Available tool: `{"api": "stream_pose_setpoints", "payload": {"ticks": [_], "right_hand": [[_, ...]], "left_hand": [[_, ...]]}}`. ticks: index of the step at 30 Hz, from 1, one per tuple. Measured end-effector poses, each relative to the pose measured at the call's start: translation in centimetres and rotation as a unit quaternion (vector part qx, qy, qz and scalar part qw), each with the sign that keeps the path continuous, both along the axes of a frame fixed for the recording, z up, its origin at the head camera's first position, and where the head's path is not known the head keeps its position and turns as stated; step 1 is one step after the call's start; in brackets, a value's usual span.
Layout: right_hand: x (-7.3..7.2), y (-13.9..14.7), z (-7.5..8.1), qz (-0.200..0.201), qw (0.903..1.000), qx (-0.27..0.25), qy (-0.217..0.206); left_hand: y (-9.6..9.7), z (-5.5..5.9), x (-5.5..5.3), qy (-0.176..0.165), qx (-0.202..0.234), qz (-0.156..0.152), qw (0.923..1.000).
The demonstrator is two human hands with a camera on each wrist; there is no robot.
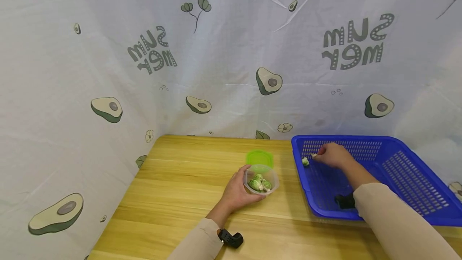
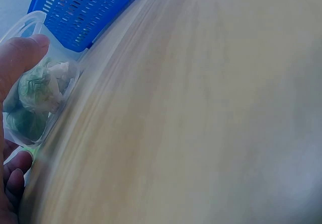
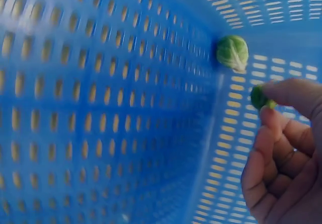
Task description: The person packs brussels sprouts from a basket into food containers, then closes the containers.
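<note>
Nearby, the left grip [image 1: 236,191] curls round one clear tub [image 1: 274,176], thumb and fingers spread to its width; its mouth faces up. At least three green sprouts [image 1: 257,183] lie inside, the exact number hidden; the left wrist view shows them through the tub's side. One green lid [image 1: 260,157] lies just beyond on the wooden surface [image 1: 202,159]. Inside one blue basket [image 1: 325,185], the right grip [image 1: 333,155] is nearly closed, pinching one small sprout [image 3: 258,98] near the left wall. The right wrist view shows its green leaf, the head view its pale part; fingers hide its long axis. One loose sprout [image 3: 231,51] sits beside it, stem end pointing down in the right wrist view. Behind hangs a printed cloth [image 1: 223,51], its lettering visible only from the head.
</note>
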State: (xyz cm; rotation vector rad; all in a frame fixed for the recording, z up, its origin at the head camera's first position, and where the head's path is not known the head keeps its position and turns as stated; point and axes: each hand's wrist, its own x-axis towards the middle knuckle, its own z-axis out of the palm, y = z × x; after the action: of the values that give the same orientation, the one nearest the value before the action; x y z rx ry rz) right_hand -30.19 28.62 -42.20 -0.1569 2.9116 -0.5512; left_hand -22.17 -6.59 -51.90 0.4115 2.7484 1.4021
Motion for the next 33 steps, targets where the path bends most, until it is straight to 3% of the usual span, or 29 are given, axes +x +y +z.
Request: {"api": "stream_pose_setpoints", "payload": {"ticks": [9,23,33], "right_hand": [[1.0,-0.7,1.4,-0.001,0.9998,0.007,0.019],[3.6,-3.3,6.4,0.013,0.9971,-0.033,0.067],[6.9,-6.3,8.2,0.024,0.992,-0.085,0.089]], "left_hand": [[0.1,-0.1,0.0,0.001,-0.001,-0.002,1.0],[0.0,-0.1,0.1,0.005,0.001,-0.001,1.0],[0.2,-0.2,0.1,0.0,0.002,-0.002,1.0]]}}
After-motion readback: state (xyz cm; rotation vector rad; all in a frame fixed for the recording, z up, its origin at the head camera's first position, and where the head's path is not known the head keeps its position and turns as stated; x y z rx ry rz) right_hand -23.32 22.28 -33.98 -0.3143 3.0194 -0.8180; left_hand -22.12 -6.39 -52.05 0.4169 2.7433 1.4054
